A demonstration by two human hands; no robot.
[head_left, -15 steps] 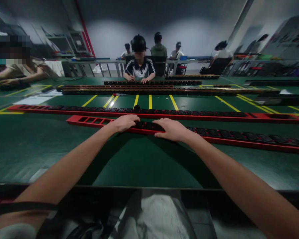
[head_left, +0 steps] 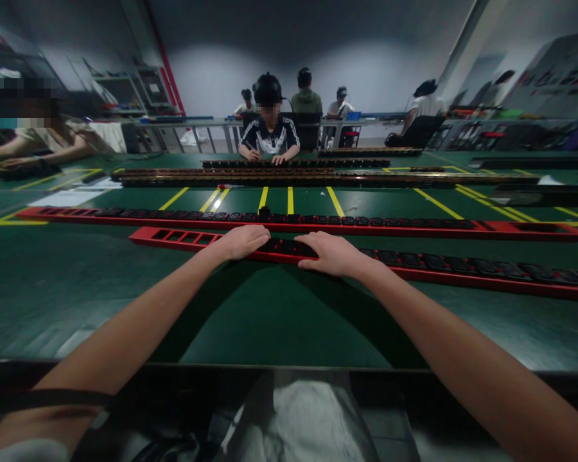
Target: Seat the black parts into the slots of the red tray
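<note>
Barely anything has moved: your hands (head_left: 331, 255) curl over the near strip (head_left: 142, 237), grip unclear, black pieces (head_left: 436, 262) filling its right, left-end slots (head_left: 176, 237) open.

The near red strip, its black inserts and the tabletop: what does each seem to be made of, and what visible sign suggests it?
Near red strip: painted metal or plastic, perhaps; evenly coloured, with straight, stiff-looking edges.
Black inserts: probably plastic, judging by their dark, moulded look; detail is too small to be sure.
Tabletop: perhaps a rubber or vinyl covering; smooth green with a soft sheen.
</note>
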